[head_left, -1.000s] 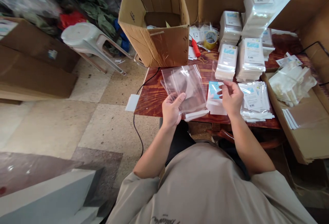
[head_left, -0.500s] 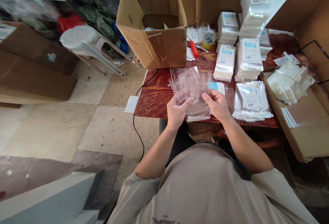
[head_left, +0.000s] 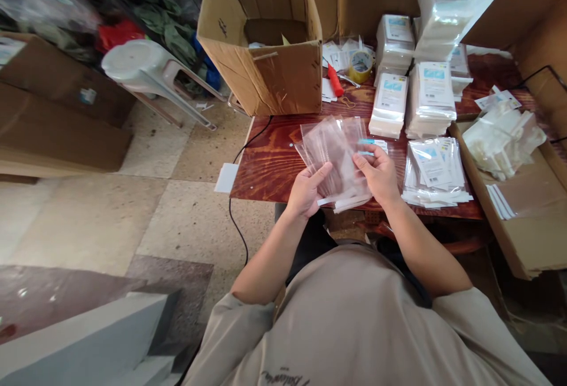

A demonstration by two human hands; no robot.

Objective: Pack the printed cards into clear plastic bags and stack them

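Several clear plastic bags (head_left: 334,153), fanned over one another, are held above the front edge of the table. My left hand (head_left: 308,188) is closed on their left side, thumb on top. On the right side, my right hand (head_left: 378,173) pinches the same bags between thumb and fingers. White strips run along the bags' near ends. Partly hidden behind my right hand, small printed cards (head_left: 372,145) lie on the table. To the right is a loose pile of bags with cards in them (head_left: 434,170).
Stacks of packed bags (head_left: 432,88) stand at the back right of the red-brown table (head_left: 270,164). An open cardboard box (head_left: 283,82) is at the back left. Near it lie a tape roll (head_left: 360,66) and a red-handled tool (head_left: 335,81). A cardboard tray (head_left: 531,221) holds gloves (head_left: 500,138).
Both hands have shifted slightly right, and the bags have turned and spread into a clearer fan. My left fingers now lie more beneath the bags. The view has tilted a little.
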